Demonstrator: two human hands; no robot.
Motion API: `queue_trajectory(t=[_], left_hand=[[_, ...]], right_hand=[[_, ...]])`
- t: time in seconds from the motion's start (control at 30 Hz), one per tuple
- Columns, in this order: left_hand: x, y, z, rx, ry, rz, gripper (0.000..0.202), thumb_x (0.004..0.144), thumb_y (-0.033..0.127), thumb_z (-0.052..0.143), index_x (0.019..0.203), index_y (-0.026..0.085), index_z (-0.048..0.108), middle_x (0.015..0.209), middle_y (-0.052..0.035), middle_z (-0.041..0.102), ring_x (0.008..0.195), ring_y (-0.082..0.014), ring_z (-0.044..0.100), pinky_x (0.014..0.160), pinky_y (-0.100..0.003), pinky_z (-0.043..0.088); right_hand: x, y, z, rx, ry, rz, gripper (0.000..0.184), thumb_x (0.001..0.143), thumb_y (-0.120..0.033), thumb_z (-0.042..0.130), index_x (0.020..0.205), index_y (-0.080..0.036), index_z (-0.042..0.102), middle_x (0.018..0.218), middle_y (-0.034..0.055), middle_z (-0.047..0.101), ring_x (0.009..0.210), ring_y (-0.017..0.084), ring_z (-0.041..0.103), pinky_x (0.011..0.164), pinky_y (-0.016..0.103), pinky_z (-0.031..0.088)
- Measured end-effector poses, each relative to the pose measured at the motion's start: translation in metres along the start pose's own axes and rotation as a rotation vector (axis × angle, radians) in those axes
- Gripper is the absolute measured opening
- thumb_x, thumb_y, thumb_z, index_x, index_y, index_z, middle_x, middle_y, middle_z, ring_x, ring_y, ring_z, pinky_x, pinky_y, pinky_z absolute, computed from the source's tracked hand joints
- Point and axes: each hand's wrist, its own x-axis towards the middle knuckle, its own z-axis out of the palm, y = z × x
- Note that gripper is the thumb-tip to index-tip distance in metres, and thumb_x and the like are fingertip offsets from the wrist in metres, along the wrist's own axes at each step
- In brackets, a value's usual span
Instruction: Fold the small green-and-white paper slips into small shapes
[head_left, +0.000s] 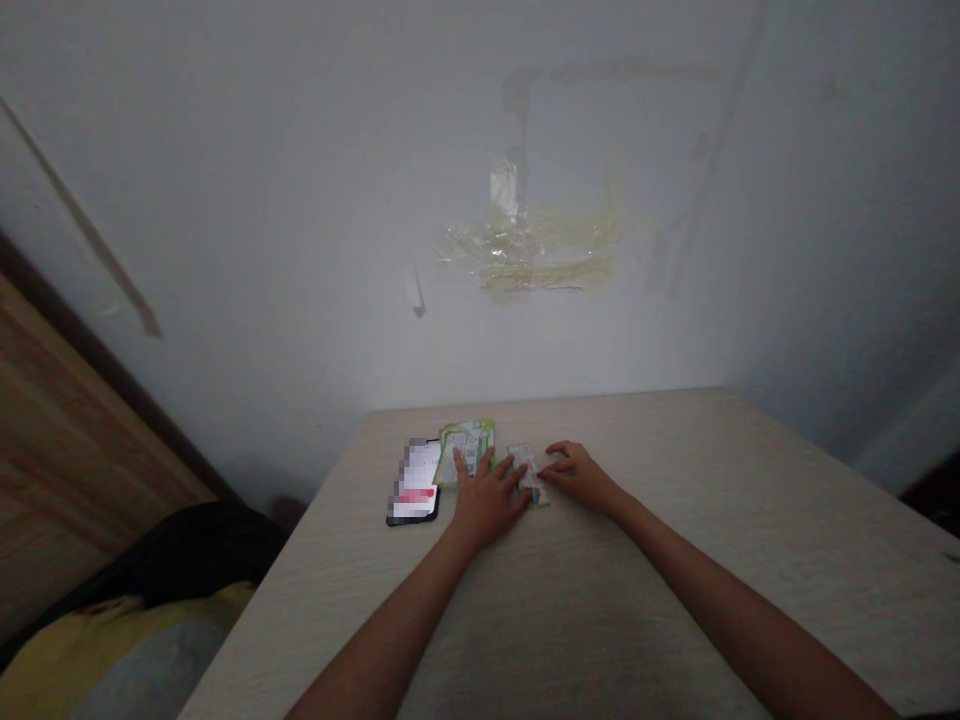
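Observation:
My left hand (486,498) lies flat on the pale wooden table (675,520), fingers spread over the lower edge of a green packet (469,442) and a smaller light packet (525,470). My right hand (576,474) rests beside it, fingers curled and touching the right edge of the small packet. Whether the right hand grips the packet or only presses on it is hard to tell in the dim light.
A phone (415,482) with a lit screen lies left of the packets near the table's left edge. A white wall with tape remnants (525,255) stands behind the table. Dark and yellow cloth (150,600) lies low at the left, beside a wooden panel.

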Motion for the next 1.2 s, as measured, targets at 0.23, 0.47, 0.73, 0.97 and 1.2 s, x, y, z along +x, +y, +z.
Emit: queue_trajectory(t=[0.23,0.47,0.73,0.97,1.2], left_hand=[[0.0,-0.001,0.002,-0.017,0.003,0.001,0.044,0.09,0.06,0.039,0.13,0.046,0.051,0.136,0.0031,0.056,0.135,-0.0335,0.035,0.101,-0.075,-0.017],[0.0,-0.001,0.0,-0.012,-0.001,0.008,0.043,0.091,0.058,0.04,0.13,0.045,0.051,0.137,0.0028,0.055,0.135,-0.0334,0.036,0.101,-0.076,-0.016],[0.0,0.001,-0.002,0.008,-0.003,0.004,0.043,0.091,0.058,0.04,0.131,0.045,0.05,0.137,0.0026,0.055,0.135,-0.035,0.036,0.101,-0.078,-0.012],[0.0,0.0,-0.003,-0.01,0.01,0.01,0.042,0.091,0.058,0.04,0.129,0.045,0.053,0.137,0.0032,0.055,0.134,-0.0347,0.036,0.101,-0.077,-0.015],[-0.001,0.0,-0.004,-0.018,-0.001,0.007,0.043,0.091,0.058,0.039,0.13,0.045,0.051,0.137,0.0033,0.055,0.135,-0.0351,0.036,0.1,-0.077,-0.016]], right_hand=[[0.014,0.003,0.002,-0.139,0.037,0.013,0.02,0.084,-0.04,0.064,0.086,-0.026,0.077,0.11,0.0086,0.063,0.107,0.023,0.054,0.097,0.038,0.04],[0.027,0.005,0.004,-0.207,0.056,0.098,0.021,0.084,-0.044,0.063,0.089,-0.029,0.077,0.114,0.0078,0.062,0.109,0.025,0.053,0.098,0.041,0.038],[0.038,0.003,0.009,-0.228,0.094,0.155,0.026,0.084,-0.048,0.061,0.092,-0.027,0.076,0.115,0.0085,0.062,0.109,0.025,0.053,0.097,0.04,0.038],[0.048,0.002,0.014,-0.252,0.126,0.196,0.027,0.086,-0.048,0.059,0.094,-0.028,0.076,0.117,0.0084,0.06,0.112,0.027,0.051,0.097,0.042,0.036],[0.05,0.006,0.017,-0.242,0.175,0.185,0.028,0.086,-0.049,0.059,0.093,-0.029,0.076,0.115,0.0079,0.061,0.111,0.025,0.051,0.097,0.04,0.037]])
